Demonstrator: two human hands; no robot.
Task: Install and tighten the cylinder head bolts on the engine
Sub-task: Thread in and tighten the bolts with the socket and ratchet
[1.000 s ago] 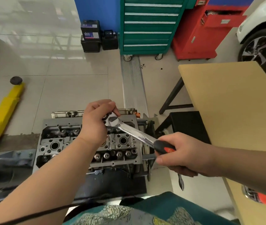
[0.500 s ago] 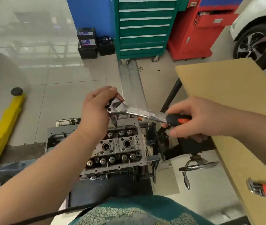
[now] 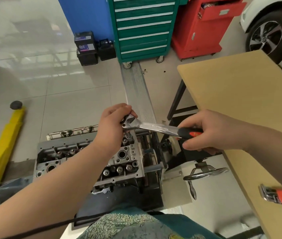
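We are looking down at the cylinder head [image 3: 119, 163], which is sitting on a dark stand low in front of us, its valve springs and bores facing up. Our left hand [image 3: 112, 128] is reaching over the far right corner of the head, its fingers [image 3: 119, 107] curling around the head of an adjustable wrench [image 3: 150, 127] and steadying it there. Beneath that wrench head a bolt [image 3: 128, 135] is standing upright in the cylinder head, its top meeting the wrench; how deep it is sitting we cannot tell. Our right hand [image 3: 211, 130] is clenching the wrench's black and red grip, with the shaft running nearly level from one hand to the other.

To the right a tan counter [image 3: 240, 100] is carrying a tool with an orange handle [image 3: 277, 196] near its close edge. A steel handwheel [image 3: 205, 173] is sticking out from the stand below our right hand. Across the tiled floor a green tool cabinet [image 3: 143, 26], a red cabinet [image 3: 204, 26] and car batteries [image 3: 85, 47] are standing against the wall.
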